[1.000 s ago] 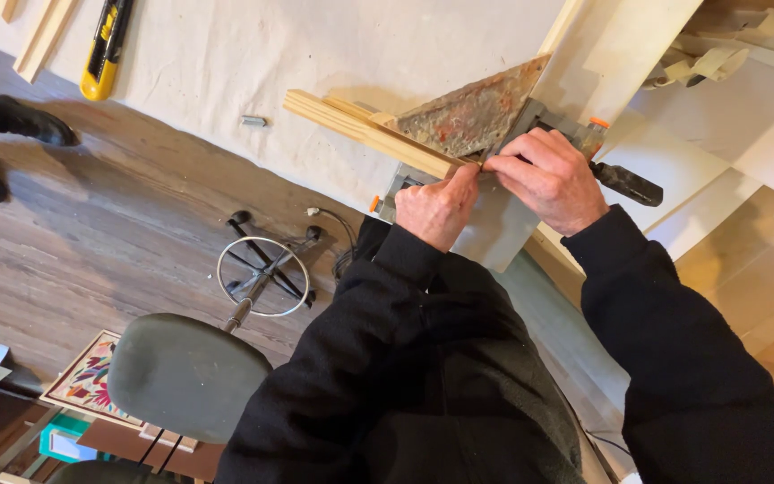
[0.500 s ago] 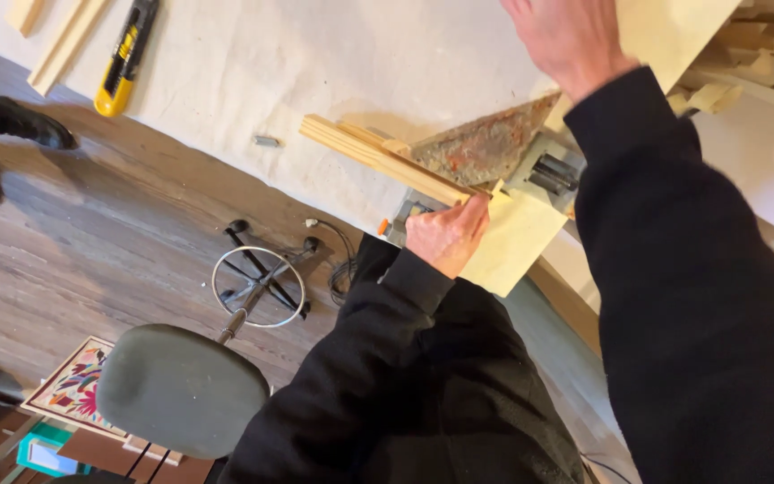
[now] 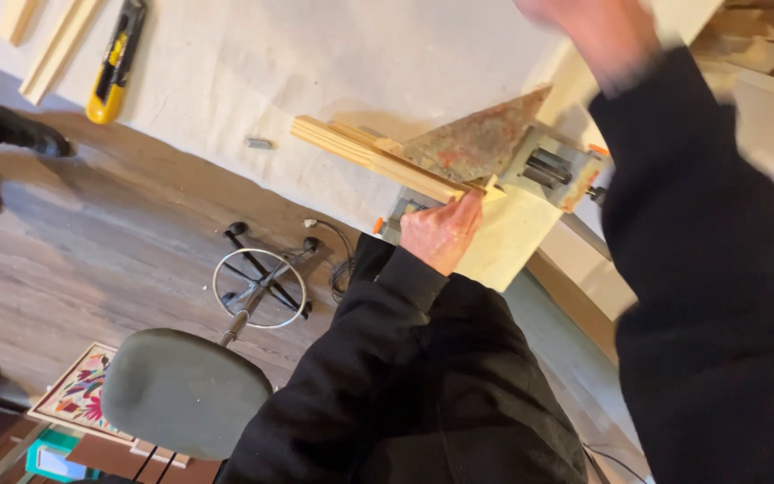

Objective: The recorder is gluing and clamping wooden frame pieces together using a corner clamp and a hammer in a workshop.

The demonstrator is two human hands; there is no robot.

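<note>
Two hands in play: the left hand (image 3: 441,231) sits curled at the near edge of the counter (image 3: 253,72), fingers closed down on the end of a wooden strip (image 3: 374,157) right where it meets the grey metal clamp (image 3: 544,166). The strip runs diagonally up and left across the cloth-covered counter, with a rusty triangular plate (image 3: 481,143) lying just behind it. The right hand (image 3: 597,22) is raised high near the top of the frame, badly blurred, so whether it's open or gripping anything can't be told; its black sleeve fills the right side. No containers show anywhere. Further off on the counter there's a yellow utility knife (image 3: 114,63), and down on the floor a grey stool (image 3: 185,390).
</note>
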